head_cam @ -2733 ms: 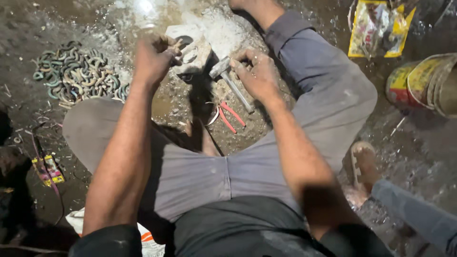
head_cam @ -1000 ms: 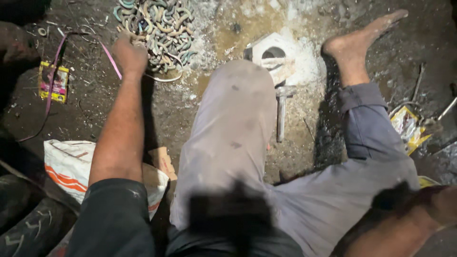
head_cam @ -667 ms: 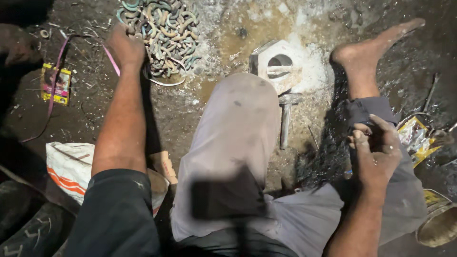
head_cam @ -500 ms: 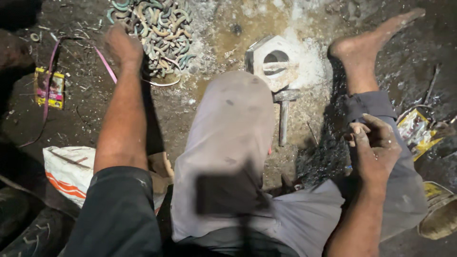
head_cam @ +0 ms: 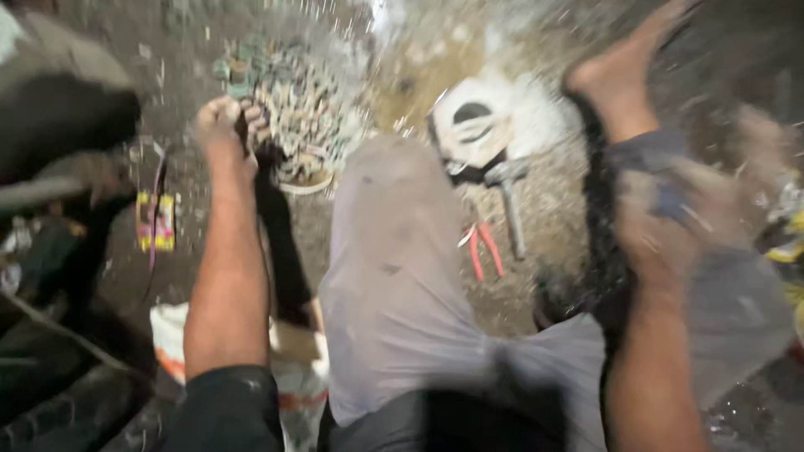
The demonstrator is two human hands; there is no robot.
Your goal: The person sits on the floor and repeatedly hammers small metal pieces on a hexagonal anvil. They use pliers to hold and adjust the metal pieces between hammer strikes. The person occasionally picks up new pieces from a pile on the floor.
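Note:
The view is motion-blurred. My left hand [head_cam: 222, 125] reaches out to the near left edge of a heap of several greenish metal rings [head_cam: 297, 105] on the dirt floor; its fingers curl down and I cannot tell if they grip a ring. My right hand [head_cam: 674, 222] is a blur over my right shin, and its fingers cannot be made out. Between my legs stands a white block with a round hole [head_cam: 473, 125]. A hammer [head_cam: 508, 205] lies on the ground just below the block, and red-handled pliers [head_cam: 483, 249] lie beside it.
A yellow packet [head_cam: 157, 222] lies on the floor at the left. A white sack with an orange stripe [head_cam: 172, 347] sits under my left arm. My bare right foot [head_cam: 620, 71] rests past the block. Dark shapes fill the left edge.
Earlier both hands worked at the white block with the hammer. The hammer now lies on the ground, my left hand went to the ring heap, and my right hand came down over my right leg.

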